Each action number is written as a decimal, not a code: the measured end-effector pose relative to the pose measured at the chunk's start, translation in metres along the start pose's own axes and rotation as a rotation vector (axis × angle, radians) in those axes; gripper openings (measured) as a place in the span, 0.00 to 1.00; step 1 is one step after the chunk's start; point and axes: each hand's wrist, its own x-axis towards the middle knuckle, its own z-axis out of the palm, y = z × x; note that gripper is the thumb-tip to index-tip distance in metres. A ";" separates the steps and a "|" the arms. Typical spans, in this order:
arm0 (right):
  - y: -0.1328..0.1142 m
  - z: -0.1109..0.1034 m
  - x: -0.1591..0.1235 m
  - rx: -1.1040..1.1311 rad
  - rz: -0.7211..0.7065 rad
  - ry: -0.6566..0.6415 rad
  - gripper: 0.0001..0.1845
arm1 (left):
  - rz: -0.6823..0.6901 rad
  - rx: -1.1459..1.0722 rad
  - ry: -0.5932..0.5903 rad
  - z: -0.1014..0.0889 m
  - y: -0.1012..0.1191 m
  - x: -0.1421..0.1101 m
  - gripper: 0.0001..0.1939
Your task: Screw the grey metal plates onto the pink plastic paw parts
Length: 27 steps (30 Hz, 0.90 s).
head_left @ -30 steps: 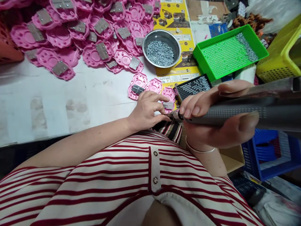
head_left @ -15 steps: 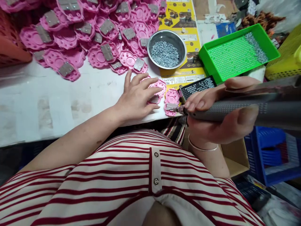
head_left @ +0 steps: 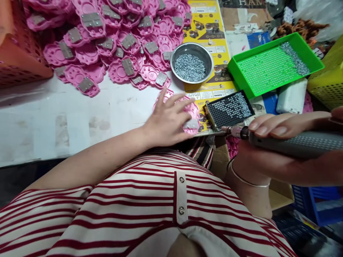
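Note:
My left hand (head_left: 168, 123), slightly blurred, is spread low over the near edge of the table, its fingers apart. Its fingertips reach onto a pink plastic casing (head_left: 193, 111) with a grey metal plate; whether they press on it I cannot tell. Another pink casing (head_left: 164, 97) shows partly behind the fingers. My right hand (head_left: 284, 153) is wrapped around a grey electric screwdriver (head_left: 302, 142). The bit points left, close to the front edge of a black perforated tray (head_left: 227, 109) with screws standing at its right end.
A metal bowl (head_left: 174, 73) of small screws stands on a yellow printed sheet (head_left: 206, 23). Behind the black tray lies a green perforated tray (head_left: 257, 75) with screws. Pink casings (head_left: 128, 41) are heaped at the back left, beside an orange basket (head_left: 24, 53). Yellow basket (head_left: 324, 85) at right.
The screwdriver in my right hand has moved right, its bit lifting off the metal plate on a pink casing. My left hand has shifted slightly right. The view has shifted a little too.

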 end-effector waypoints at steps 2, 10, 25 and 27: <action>0.000 -0.002 0.001 -0.045 -0.095 0.010 0.11 | -0.128 0.143 0.149 -0.024 -0.033 0.002 0.27; 0.014 -0.004 -0.005 0.010 -0.154 -0.147 0.09 | 0.122 -0.071 0.107 -0.040 -0.087 -0.001 0.35; 0.015 -0.010 -0.006 0.021 -0.112 -0.181 0.09 | -0.037 -0.297 0.039 0.042 0.000 -0.006 0.23; 0.017 -0.010 -0.008 0.007 -0.104 -0.207 0.10 | -0.072 -0.248 0.022 0.042 0.011 -0.004 0.24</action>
